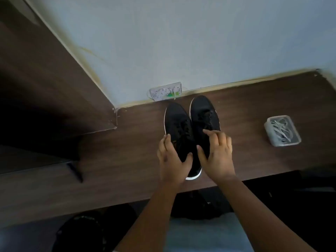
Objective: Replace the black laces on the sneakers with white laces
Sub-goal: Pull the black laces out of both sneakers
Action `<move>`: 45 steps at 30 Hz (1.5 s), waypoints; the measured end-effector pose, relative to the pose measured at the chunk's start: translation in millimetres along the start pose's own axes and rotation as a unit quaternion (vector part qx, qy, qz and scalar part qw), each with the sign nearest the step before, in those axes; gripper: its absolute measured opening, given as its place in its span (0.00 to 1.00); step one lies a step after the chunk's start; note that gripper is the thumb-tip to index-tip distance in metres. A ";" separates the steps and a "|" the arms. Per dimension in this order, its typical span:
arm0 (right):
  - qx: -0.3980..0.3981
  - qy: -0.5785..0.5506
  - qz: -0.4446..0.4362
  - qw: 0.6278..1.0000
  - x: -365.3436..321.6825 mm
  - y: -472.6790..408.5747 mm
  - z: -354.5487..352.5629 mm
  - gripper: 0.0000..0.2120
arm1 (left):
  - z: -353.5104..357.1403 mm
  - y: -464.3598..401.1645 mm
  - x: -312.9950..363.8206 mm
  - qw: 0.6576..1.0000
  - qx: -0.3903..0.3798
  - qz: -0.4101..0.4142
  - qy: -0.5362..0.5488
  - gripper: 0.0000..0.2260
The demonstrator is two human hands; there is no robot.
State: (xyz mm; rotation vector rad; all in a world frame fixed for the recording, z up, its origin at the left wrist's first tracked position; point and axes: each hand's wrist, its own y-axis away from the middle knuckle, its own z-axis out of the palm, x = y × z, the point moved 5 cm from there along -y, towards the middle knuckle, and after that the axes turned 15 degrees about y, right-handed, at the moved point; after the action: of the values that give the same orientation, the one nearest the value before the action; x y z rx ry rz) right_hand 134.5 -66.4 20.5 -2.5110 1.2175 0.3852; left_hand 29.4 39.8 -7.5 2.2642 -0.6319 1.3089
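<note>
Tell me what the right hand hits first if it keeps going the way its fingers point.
The right hand already rests on the right sneaker, its fingers pointing toward the toe. Sliding on, it would probably meet that shoe's black laces first, though depth is unclear.

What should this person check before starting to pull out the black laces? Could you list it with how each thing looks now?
1. Both sneakers on the desk, side by side: ok.
2. Black laces still threaded: ok, dark and hard to see.
3. White laces ready in the tray, to the right: ok.
4. Left hand steadies the left sneaker: ok.
5. Right hand pinching a lace end: cannot tell.
6. Knots undone: cannot tell.
</note>
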 end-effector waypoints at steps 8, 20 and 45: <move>0.017 0.094 -0.085 0.992 -2.8 -2.1 29.2 0.08 | 16.1 -2.2 -31.8 0.989 0.119 0.029 0.084 0.15; -0.121 0.057 -0.072 0.988 -1.0 47.3 -3.7 0.22 | 2.3 52.9 -14.5 0.991 0.025 -0.025 0.128 0.16; -0.094 -0.048 -0.067 0.992 10.2 41.0 3.5 0.10 | -19.2 30.5 -19.1 0.990 0.110 0.018 0.089 0.04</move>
State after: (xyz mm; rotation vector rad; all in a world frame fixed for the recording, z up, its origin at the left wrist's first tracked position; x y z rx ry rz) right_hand 107.8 -96.1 6.5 -2.6786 1.0132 0.6029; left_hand -10.0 29.8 -11.1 2.2781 -0.4884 1.6489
